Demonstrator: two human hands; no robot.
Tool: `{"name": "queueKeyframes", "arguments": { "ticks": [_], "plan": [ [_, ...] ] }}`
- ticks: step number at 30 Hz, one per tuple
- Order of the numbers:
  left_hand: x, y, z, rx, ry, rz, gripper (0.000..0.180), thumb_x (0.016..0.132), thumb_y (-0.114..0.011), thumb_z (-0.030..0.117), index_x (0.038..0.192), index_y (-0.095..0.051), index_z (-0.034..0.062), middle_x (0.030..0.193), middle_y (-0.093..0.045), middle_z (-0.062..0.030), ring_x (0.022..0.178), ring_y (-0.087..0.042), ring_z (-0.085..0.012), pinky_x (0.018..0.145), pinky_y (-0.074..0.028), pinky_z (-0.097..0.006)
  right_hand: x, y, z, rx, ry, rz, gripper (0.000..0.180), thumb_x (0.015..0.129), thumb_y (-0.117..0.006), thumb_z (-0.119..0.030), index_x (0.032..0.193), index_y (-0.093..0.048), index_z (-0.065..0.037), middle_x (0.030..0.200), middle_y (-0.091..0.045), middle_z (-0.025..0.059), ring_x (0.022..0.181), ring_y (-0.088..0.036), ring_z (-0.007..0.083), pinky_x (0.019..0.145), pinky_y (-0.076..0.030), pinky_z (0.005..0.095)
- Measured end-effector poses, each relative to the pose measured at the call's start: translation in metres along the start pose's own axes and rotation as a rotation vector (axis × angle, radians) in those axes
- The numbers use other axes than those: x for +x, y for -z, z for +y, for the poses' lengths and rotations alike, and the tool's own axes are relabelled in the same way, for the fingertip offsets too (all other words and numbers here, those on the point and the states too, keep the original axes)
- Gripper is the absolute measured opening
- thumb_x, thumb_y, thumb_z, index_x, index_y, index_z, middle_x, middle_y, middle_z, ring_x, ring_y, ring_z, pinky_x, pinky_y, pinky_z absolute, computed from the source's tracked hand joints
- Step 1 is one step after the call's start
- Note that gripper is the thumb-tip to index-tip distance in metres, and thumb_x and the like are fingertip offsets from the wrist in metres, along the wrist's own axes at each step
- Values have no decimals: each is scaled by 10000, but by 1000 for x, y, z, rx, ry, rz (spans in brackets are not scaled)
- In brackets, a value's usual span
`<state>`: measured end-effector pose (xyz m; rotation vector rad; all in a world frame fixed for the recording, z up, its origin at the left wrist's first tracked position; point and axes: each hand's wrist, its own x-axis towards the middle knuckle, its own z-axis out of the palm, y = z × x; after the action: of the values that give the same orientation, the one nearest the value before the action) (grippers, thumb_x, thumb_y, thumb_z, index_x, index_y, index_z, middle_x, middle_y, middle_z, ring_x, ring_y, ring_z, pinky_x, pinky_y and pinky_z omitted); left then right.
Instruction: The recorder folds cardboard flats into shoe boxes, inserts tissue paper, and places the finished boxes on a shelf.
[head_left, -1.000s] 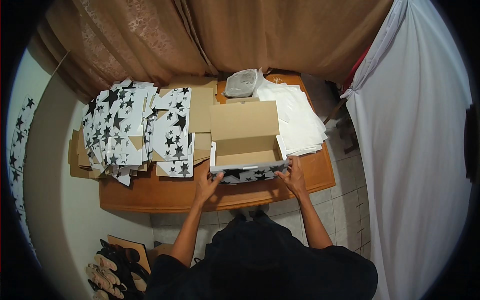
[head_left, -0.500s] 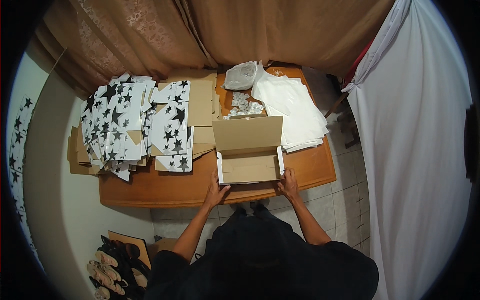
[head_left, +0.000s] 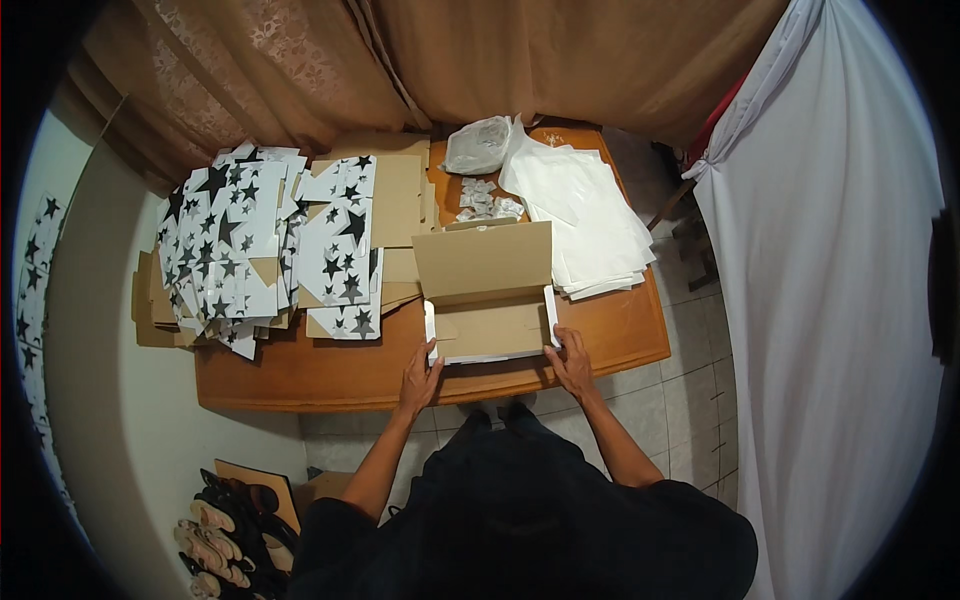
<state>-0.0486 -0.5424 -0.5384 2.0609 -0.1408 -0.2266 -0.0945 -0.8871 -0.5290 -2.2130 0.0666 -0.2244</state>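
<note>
An open cardboard box [head_left: 490, 328], plain brown inside with white outer edges, sits near the front edge of the wooden table. Its lid [head_left: 483, 262] stands raised at the back, and the inside shows bare cardboard. At the near left corner, my left hand [head_left: 420, 378] grips the box with the thumb toward the front wall. My right hand [head_left: 571, 362] holds the near right corner, fingers along the side wall. Beyond the lid lie several small clear packets [head_left: 487, 203]. To the right of them is a stack of white sheets [head_left: 588, 225].
Flattened star-printed cardboard pieces [head_left: 225, 240] pile up on the table [head_left: 300, 380] at left, with a smaller star-printed stack [head_left: 340, 250] beside them. A translucent plastic bag [head_left: 478, 146] rests at the back. White cloth [head_left: 820, 300] hangs at right; shoes [head_left: 215, 540] stand low at left.
Both hands and the box have shifted slightly to the left and a little away from me. The right hand's fingers now lie farther along the side wall.
</note>
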Motion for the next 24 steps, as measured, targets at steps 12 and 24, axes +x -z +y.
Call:
{"name": "queueKeyframes", "arguments": {
  "ticks": [12,24],
  "plan": [
    [5,-10,-6,160,-12,83,438,1016,-567,195,1363,-524,-68,1340,-606,-282,1256,-575,-447,1014,-490,-448,2,-28,10,-127,36,148,349,952,-662,-137,1236,-612,61,1192,-652,254,1020,-679,423,831,-577,429],
    [10,-11,12,793,-260,105,391,1020,-534,192,1341,-568,-29,1584,-361,-238,1458,-367,-404,1123,-309,-668,0,-21,1,-358,145,189,374,946,-663,-136,1248,-607,78,1360,-585,265,1087,-665,404,903,-562,421]
  ]
}}
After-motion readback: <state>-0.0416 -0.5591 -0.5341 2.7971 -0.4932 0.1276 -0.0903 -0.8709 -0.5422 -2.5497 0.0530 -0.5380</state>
